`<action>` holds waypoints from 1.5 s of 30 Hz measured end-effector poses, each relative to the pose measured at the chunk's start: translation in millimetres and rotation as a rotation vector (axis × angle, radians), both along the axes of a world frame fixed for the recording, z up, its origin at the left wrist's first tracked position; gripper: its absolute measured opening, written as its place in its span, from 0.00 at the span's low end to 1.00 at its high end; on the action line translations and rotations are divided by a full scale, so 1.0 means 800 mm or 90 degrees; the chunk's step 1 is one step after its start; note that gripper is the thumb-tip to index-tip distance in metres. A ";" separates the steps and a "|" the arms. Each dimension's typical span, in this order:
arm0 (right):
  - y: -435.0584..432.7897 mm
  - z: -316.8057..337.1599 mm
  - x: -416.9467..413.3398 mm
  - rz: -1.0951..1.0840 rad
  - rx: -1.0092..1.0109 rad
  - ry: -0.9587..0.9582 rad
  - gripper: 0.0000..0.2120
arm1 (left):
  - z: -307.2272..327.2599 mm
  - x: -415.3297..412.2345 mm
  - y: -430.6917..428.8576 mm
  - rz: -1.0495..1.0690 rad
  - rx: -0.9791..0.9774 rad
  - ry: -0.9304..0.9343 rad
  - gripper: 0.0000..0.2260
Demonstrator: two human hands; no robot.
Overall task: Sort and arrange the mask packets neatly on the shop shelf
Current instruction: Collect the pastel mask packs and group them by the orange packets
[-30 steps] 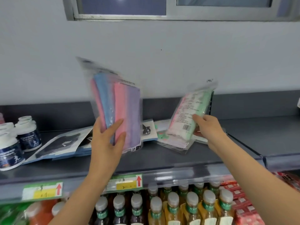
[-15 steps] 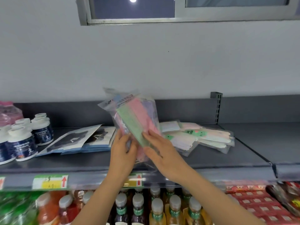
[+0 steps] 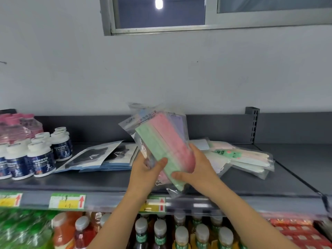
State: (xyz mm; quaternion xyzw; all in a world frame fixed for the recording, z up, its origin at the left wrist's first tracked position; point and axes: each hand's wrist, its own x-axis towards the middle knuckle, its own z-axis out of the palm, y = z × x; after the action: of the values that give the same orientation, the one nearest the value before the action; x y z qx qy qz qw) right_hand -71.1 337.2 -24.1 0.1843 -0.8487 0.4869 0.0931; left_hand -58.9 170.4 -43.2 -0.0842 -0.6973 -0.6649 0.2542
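Observation:
Both hands hold a stack of clear mask packets [image 3: 161, 141] with green, pink and purple masks, tilted upright above the front of the grey shelf [image 3: 89, 182]. My left hand [image 3: 145, 169] grips the stack's lower left side, thumb on its front. My right hand [image 3: 195, 168] clasps the lower right side. A loose pile of pastel mask packets [image 3: 240, 159] lies flat on the shelf to the right. A flat pile of black-mask packets [image 3: 100, 157] lies to the left.
White-capped blue bottles [image 3: 39, 157] stand at the shelf's left, pink bottles [image 3: 16, 126] behind them. A shelf upright [image 3: 252, 123] marks the right bay. Price tags [image 3: 67, 201] line the shelf edge. Drink bottles [image 3: 159, 232] fill the shelf below.
The two packets held apart in separate hands a second ago have been brought together into one stack held by both hands; since half a second ago the hold has barely shifted.

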 end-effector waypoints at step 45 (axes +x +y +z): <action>0.013 0.018 -0.120 -0.205 0.240 -0.098 0.38 | 0.080 -0.083 -0.107 0.194 -0.073 0.053 0.24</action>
State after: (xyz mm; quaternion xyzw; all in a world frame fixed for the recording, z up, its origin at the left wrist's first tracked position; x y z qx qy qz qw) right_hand -166.8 347.3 -9.5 0.0237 -0.9473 0.3119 0.0688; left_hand -125.4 84.6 20.6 -0.0191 -0.7276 -0.5740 0.3753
